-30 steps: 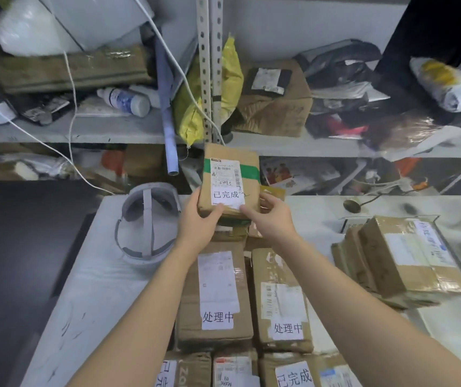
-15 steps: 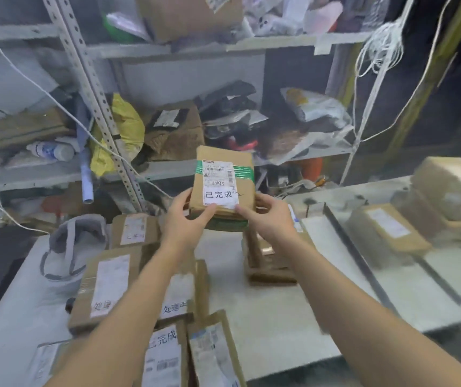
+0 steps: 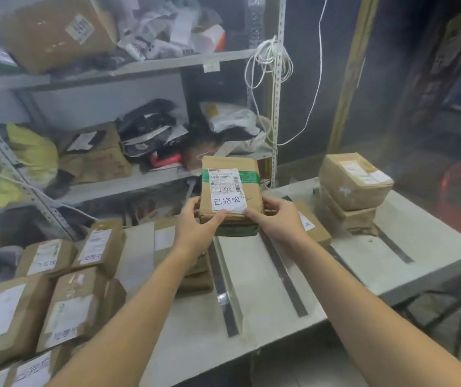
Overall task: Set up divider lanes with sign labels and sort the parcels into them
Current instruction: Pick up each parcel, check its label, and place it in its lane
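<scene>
Fingers of my left hand (image 3: 195, 227) and right hand (image 3: 275, 216) pinch the green-taped brown cardboard parcel (image 3: 230, 182), long axis pointing away; dark flat divider strips (image 3: 282, 265) lie below.

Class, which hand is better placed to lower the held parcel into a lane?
Probably the right hand: it grips the parcel over the divider strips; the left hand hangs over stacked parcels.

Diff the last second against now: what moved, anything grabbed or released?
The parcel marked 已完成 travelled right, from above the unsorted pile to above the divider strips, carried by the left hand and right hand together. Nothing was picked up or released. Unchanged: both hands grip its lower edge, label facing the camera.
</scene>
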`<state>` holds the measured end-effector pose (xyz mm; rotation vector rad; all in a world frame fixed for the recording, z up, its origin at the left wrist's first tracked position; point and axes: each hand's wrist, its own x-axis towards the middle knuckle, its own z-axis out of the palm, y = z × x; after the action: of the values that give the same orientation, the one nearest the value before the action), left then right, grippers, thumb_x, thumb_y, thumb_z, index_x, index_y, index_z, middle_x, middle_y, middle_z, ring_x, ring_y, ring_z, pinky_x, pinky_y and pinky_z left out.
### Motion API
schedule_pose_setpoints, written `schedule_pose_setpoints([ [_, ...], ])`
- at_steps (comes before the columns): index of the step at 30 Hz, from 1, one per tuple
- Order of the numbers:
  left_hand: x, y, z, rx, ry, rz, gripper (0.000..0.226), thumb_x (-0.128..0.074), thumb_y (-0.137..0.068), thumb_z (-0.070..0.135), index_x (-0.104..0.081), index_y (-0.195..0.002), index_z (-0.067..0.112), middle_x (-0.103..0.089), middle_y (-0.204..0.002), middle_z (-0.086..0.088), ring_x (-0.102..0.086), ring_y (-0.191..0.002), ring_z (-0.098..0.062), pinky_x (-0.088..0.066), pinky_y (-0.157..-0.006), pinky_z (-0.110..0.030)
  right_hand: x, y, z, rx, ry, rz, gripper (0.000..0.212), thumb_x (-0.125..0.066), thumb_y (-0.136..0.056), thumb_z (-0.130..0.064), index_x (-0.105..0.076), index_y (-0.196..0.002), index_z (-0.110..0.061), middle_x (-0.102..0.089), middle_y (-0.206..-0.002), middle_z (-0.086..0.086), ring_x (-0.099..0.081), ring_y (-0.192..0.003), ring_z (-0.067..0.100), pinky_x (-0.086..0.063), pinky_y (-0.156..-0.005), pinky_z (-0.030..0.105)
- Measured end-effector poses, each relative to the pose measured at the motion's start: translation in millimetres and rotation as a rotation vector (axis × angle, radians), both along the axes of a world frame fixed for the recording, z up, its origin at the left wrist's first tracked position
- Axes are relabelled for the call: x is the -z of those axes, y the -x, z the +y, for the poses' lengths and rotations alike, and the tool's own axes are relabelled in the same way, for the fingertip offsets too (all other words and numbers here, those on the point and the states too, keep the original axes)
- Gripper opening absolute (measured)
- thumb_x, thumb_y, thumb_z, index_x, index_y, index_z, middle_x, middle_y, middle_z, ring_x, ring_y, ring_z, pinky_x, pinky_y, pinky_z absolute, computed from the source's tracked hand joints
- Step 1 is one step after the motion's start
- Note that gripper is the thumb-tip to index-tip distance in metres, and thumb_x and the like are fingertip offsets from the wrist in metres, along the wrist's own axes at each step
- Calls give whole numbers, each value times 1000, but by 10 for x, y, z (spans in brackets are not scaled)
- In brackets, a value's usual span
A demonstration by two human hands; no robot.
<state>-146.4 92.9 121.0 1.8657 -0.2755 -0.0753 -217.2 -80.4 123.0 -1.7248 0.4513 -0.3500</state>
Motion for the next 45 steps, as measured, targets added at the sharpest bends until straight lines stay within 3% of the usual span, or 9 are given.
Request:
schedule_pose_setpoints([
  [3, 183, -88, -449, 27, -14, 39, 65, -80, -78, 42, -49, -132, 26, -65, -121, 7, -61, -109, -11, -55, -93, -39, 121, -33, -458, 34, 10, 23, 49, -82, -80, -25, -67, -127, -20, -73, -111, -6, -70, -99, 12, -59, -78, 25],
  [9, 605, -321, -1230, 58, 25, 168, 51, -79, -82, 31, -50, -123, 27, -63, -116, 9, -61, -102, -6, -51, -77, -20, 462, -297, -1226, 79, 75, 164, 63, -84, -77, -30, -61, -134, -19, -70, -118, -4, -68, -104, 16, -60, -87, 38],
  [14, 929, -414, -1840, 103, 36, 286, 44, -80, -82, 28, -51, -116, 29, -62, -106, 14, -58, -96, 3, -52, -78, -19, 741, -401, -1922, 81, 124, 270, 75, -86, -66, -39, -63, -132, -13, -71, -118, -2, -68, -105, 14, -55, -97, 39],
  [21, 1223, -384, -2511, 88, -8, 362, 52, -78, -83, 30, -53, -127, 23, -63, -125, 6, -60, -111, -12, -55, -94, -36, 995, -381, -2636, 34, 10, 325, 68, -83, -80, -24, -54, -139, -9, -65, -126, -1, -63, -110, 13, -51, -83, 22],
  [31, 1333, -7, -2952, -120, -99, 374, 51, -75, -86, 26, -52, -131, 23, -62, -125, 6, -60, -109, -10, -49, -81, -16, 1301, -313, -3090, -176, 97, 331, 65, -82, -80, -26, -55, -137, -12, -67, -122, -1, -63, -102, 11, -48, -74, 12],
  [34, 1200, 76, -2932, -167, -199, 337, 61, -75, -86, 31, -49, -140, 18, -58, -134, 3, -56, -121, -15, -49, -96, -27, 1180, -288, -3130, -254, 277, 336, 64, -77, -84, -33, -53, -140, -13, -63, -132, 1, -60, -115, 18, -50, -92, 29],
  [37, 984, 103, -2785, -216, -355, 235, 68, -72, -87, 36, -44, -146, 17, -50, -145, 1, -49, -131, -17, -44, -107, -38, 967, -336, -3127, -249, 472, 218, 54, -71, -88, -25, -55, -137, -9, -60, -134, 7, -56, -122, 23, -44, -98, 31],
  [42, 568, 120, -2332, -252, -714, 66, 65, -62, -94, 35, -36, -151, 18, -41, -153, -1, -38, -140, -21, -33, -111, -35, 673, -476, -2829, -429, 649, 53, 51, -65, -90, -19, -51, -139, -12, -57, -136, 7, -50, -127, 26, -39, -105, 37],
  [45, 316, 134, -1981, -358, -757, 30, 58, -59, -95, 42, -43, -146, 20, -47, -149, -1, -45, -134, -22, -38, -107, -35, 575, -555, -2511, -576, 690, 0, 56, -65, -90, -16, -47, -143, -11, -53, -142, 9, -47, -131, 26, -36, -108, 35],
])
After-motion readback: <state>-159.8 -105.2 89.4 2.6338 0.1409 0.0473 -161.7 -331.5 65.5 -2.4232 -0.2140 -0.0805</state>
